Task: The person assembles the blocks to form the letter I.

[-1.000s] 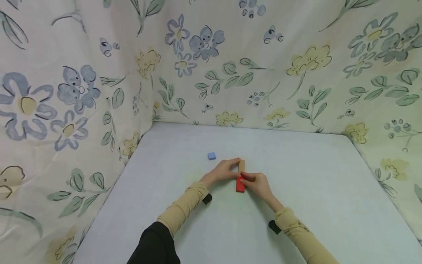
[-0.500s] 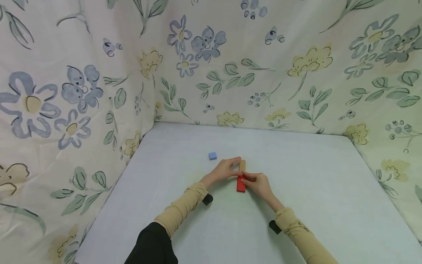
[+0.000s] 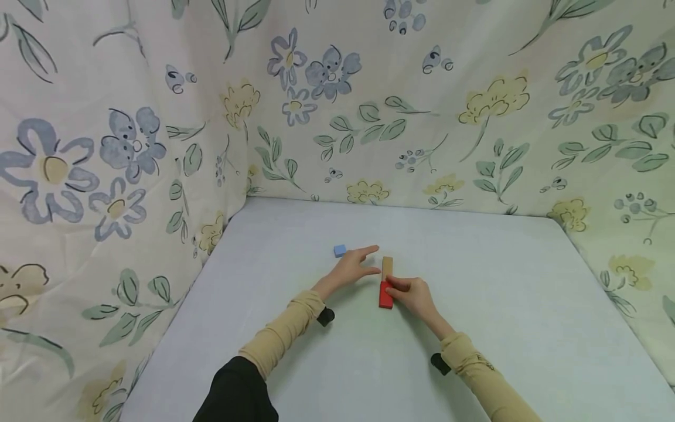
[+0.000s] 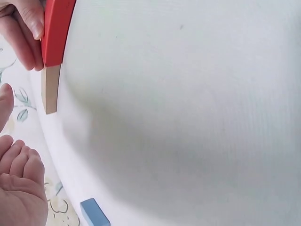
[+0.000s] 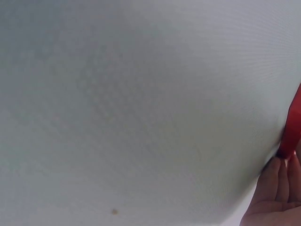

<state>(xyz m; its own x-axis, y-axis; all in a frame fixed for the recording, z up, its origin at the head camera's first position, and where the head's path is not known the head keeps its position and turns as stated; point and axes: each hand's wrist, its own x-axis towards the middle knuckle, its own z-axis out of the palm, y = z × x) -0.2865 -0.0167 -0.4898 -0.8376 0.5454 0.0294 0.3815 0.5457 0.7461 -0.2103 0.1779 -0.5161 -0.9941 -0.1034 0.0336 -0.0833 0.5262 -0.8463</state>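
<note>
The red, smooth-faced oblong block point(image 3: 385, 300) lies at the centre of the tabletop point(image 3: 506, 281), its long axis running near to far. The tan, bare-wood oblong block point(image 3: 387, 267) continues from its far end; the two meet end to end, with no gap that I can see. I judge the step in hand to be holding this joint true.

1. Right hand point(image 3: 413, 295): I set thumb and fingers against the red block from the right, close to the joint. I cannot tell whether they pinch it or only press its side. Keep this contact light; a hard push would likely swing the red block out of line.

2. Left hand point(image 3: 350, 268): released, holding nothing. Thumb and forefinger stand apart, just left of the wood block and not touching it. If correction is needed, I should square the wood block evenly at both ends rather than push one corner.

3. Clearance: the small blue rectangular block point(image 3: 339, 251) lies apart, to the left and slightly farther away, just beyond my left hand. Mind the knuckles there; a careless sweep could knock it.

4. Boundary: the floral-print cloth point(image 3: 379, 123) hangs behind the far edge, well clear of the work.
</note>
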